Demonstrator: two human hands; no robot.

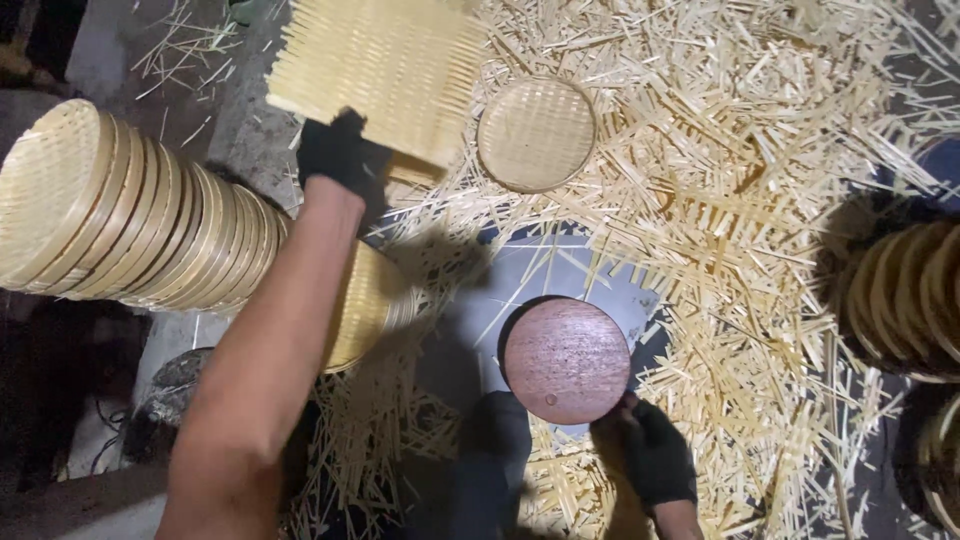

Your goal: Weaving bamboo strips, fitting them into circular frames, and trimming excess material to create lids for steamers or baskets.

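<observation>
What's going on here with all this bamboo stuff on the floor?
A person in black gloves is at work over a floor strewn with pale bamboo strips. The left hand holds up a square woven bamboo mat with loose fringed edges. The right hand rests at the edge of a round dark wooden disc. A round woven bamboo disc lies among the strips, and a stack of round bamboo rims lies on its side at left.

The left hand (340, 152), black-gloved, is raised on a bare, outstretched arm, fingers clenched. The right hand (655, 452), also gloved, sits low with fingers curled.
</observation>
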